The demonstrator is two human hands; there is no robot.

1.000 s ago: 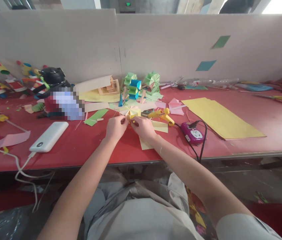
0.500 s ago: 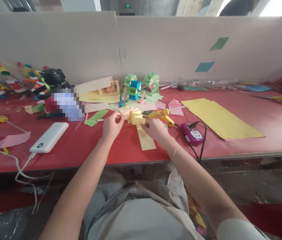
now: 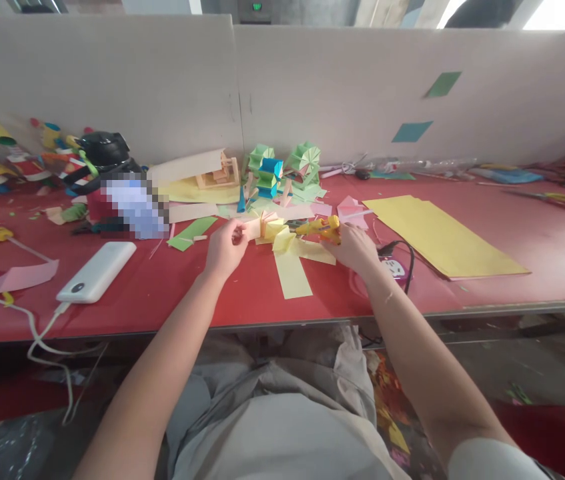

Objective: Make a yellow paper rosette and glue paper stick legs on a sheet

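Observation:
Between thumb and fingers, my left hand [image 3: 227, 248] pinches the pale end of a folded paper piece [image 3: 254, 229], whose yellow pleated part [image 3: 282, 239] fans out to the right. My right hand [image 3: 357, 247] is closed at the handle of a yellow hot glue gun [image 3: 317, 227], which lies with its nozzle pointing left toward the pleats. The fingertips behind the handle are partly hidden. Under the pleats, a pale yellow paper strip [image 3: 293, 275] rests on the red table [image 3: 242, 293].
A purple power socket [image 3: 395, 268] sits partly behind my right wrist. Yellow sheets [image 3: 442, 237] lie to the right, a white power bank [image 3: 97, 272] to the left. Folded green paper wheels [image 3: 305, 163] and a small wooden frame [image 3: 219, 172] stand near the partition [image 3: 112, 80].
My right hand has let go of the yellow pleated paper and moved right to the glue gun's handle. My left hand keeps its pinch on the paper.

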